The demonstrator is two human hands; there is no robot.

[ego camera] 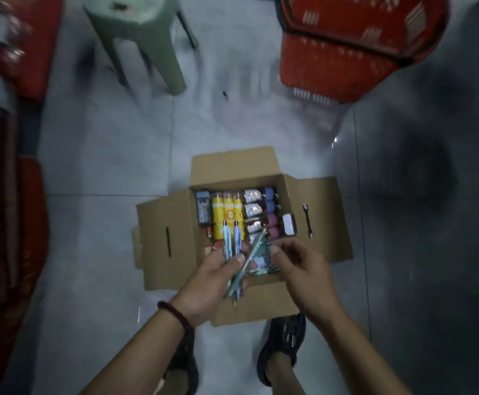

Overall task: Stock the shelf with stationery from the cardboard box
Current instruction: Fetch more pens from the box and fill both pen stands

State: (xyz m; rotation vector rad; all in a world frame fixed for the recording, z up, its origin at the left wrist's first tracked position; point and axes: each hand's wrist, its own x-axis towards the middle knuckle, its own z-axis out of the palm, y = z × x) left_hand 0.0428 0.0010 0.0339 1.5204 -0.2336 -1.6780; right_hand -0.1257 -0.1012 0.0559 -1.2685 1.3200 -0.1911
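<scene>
Head view: left hand grips pens, lower ends hidden in its fist, tips pointing toward the cardboard box's far edge; right hand pinches a blurred packet.

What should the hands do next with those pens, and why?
Probably square the pens into one tidy bundle in the left hand: they fan out at different angles, and the right hand is right at them, above the open cardboard box.
</scene>
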